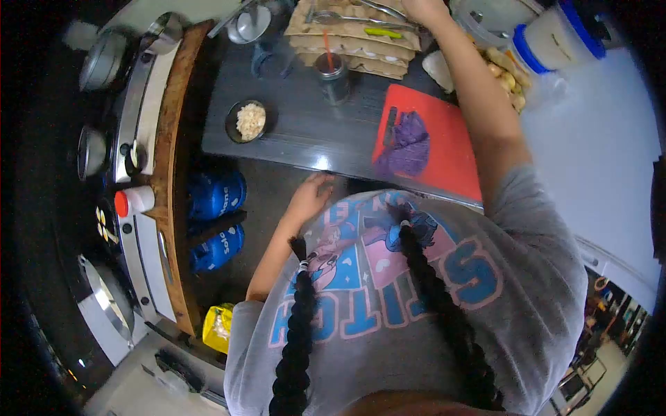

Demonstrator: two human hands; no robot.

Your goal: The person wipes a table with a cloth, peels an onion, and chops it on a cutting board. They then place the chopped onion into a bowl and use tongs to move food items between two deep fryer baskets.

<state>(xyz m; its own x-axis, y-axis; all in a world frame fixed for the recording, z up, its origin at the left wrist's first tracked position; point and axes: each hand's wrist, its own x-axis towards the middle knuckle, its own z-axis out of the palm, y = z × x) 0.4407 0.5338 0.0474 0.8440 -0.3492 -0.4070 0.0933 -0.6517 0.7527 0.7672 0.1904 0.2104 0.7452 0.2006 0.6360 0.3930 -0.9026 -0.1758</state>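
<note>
My right hand (424,12) reaches to the top edge of the view, beside metal utensils (378,10) lying on stacked egg cartons (347,46); its fingers are partly cut off, and any hold is unclear. Low by the counter's front edge, my left hand (311,197) is open and holds nothing, fingers loosely bent. A purple cloth (409,144) lies crumpled on a red cutting board (444,139). A green chili (383,32) rests on the cartons. Nearby stand a dark bowl of chopped pale food (250,121) and a jar (333,87) with a red stick.
Potatoes or similar produce (506,76) and blue-rimmed containers (548,43) are at the right. Along the left are a stove (130,166), pots (107,61) and a red-lidded jar (135,202). Blue gas cylinders (216,196) stand below, near a yellow bag (218,327).
</note>
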